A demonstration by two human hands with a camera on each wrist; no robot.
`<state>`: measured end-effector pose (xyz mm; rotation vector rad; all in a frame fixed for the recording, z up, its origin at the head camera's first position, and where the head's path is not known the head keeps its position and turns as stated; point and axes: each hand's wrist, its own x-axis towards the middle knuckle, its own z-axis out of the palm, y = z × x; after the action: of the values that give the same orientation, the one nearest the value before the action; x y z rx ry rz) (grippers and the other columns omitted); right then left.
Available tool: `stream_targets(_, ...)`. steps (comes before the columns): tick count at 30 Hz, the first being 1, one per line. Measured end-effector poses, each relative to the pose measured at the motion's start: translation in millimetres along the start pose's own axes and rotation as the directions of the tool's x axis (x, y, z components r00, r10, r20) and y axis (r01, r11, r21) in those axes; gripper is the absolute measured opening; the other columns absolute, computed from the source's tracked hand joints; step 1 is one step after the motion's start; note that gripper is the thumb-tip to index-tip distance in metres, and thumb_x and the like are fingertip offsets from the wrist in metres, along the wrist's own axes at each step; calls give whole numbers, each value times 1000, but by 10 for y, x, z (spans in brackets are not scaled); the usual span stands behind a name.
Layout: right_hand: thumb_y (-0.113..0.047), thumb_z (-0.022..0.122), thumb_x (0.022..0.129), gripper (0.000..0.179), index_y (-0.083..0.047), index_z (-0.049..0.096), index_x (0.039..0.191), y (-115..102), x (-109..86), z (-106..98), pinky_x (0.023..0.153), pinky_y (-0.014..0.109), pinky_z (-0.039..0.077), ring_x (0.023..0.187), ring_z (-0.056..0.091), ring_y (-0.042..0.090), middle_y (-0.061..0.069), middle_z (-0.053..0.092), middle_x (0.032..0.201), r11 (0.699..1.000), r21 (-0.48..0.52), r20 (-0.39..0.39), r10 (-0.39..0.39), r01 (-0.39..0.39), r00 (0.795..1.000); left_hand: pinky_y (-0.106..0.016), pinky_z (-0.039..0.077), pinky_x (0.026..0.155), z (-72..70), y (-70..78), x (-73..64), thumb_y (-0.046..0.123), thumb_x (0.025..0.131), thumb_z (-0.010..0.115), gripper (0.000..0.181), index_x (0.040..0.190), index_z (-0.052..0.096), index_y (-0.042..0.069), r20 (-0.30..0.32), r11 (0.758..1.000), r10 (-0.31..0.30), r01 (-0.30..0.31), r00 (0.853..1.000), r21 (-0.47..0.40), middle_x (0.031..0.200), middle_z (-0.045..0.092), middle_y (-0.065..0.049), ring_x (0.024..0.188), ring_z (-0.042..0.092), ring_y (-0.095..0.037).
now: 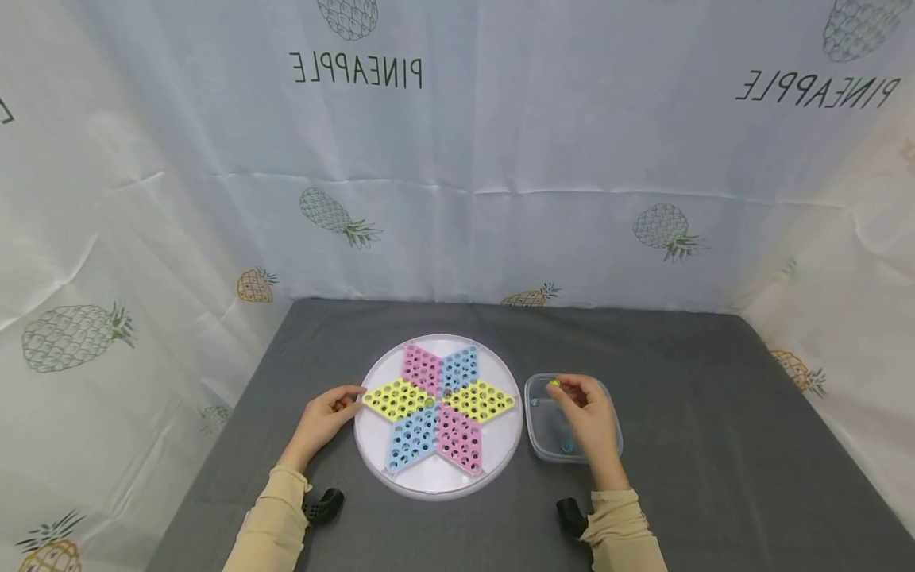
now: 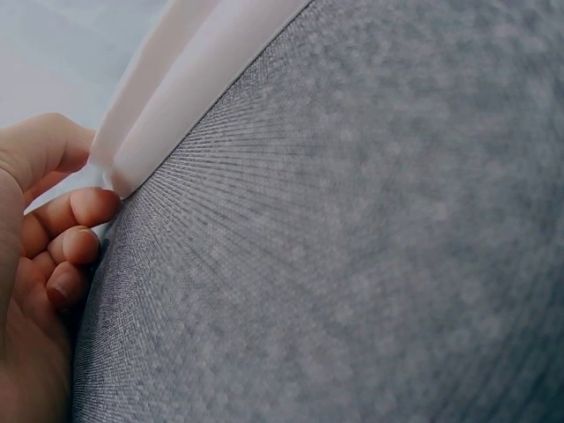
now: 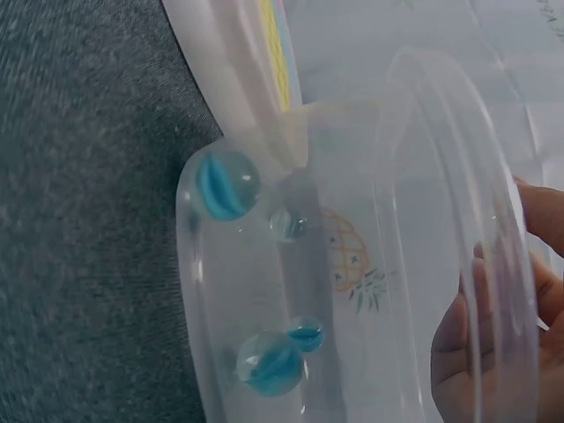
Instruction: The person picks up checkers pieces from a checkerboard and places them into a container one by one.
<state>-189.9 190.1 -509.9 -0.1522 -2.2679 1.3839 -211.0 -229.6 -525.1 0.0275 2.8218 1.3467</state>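
Note:
A round white Chinese checkers board (image 1: 372,453) lies on the table, its star points pink, blue and yellow. My left hand (image 1: 331,417) grips the board's left rim (image 2: 176,106) between thumb and fingers. Over a clear plastic container (image 1: 546,454) to the right of the board, my right hand (image 1: 592,417) pinches a yellow-green marble (image 1: 554,383). Inside the container lie several marbles, among them a clear one with a blue swirl (image 3: 227,185). A greenish marble (image 1: 430,403) sits at the star's centre. The container wall partly covers the right hand in the right wrist view.
A dark grey cloth (image 1: 700,421) covers the table. White curtains (image 1: 457,246) with pineapple prints hang behind it and on both sides. Black wrist mounts (image 1: 325,506) are worn below both hands.

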Motion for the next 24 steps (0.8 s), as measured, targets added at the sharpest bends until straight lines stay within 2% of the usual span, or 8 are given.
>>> stream_targets(6, -44, 66, 72, 26, -26, 63, 91, 187, 71, 25, 58, 15, 40, 70, 50, 3, -11, 55, 85, 998, -66, -8, 15, -16, 1000, -23, 37, 58, 6, -1, -4, 32, 80, 61, 24, 103, 61, 26, -3, 1000, 0, 0, 1000, 2, 78, 52, -1, 66, 45, -13)
stream_targets(10, -47, 65, 72, 26, -30, 62, 90, 237, 94, 25, 60, 15, 41, 71, 51, 2, -14, 54, 86, 992, -124, -1, 18, -18, 1000, -23, 37, 58, 3, -2, -5, 32, 80, 61, 24, 103, 61, 26, -3, 1000, 2, -2, 1000, 7, 78, 52, -1, 66, 45, -13)
stream_targets(16, -49, 64, 72, 27, -29, 63, 90, 226, 91, 11, 61, 16, 41, 72, 50, 3, -12, 54, 87, 992, -126, 6, 20, -20, 1000, -23, 37, 58, -9, 6, -9, 34, 80, 61, 25, 103, 60, 26, 0, 1000, 17, -17, 1000, -8, 79, 52, -2, 66, 45, -12)
stream_targets(24, -56, 60, 71, 27, -37, 60, 90, 277, 101, 7, 61, 17, 42, 73, 50, 2, -18, 52, 89, 989, -144, 27, 41, -37, 999, -22, 37, 57, -10, 10, -15, 32, 80, 61, 24, 103, 61, 25, -3, 1000, 28, -28, 1000, -13, 78, 52, -2, 65, 45, -12)
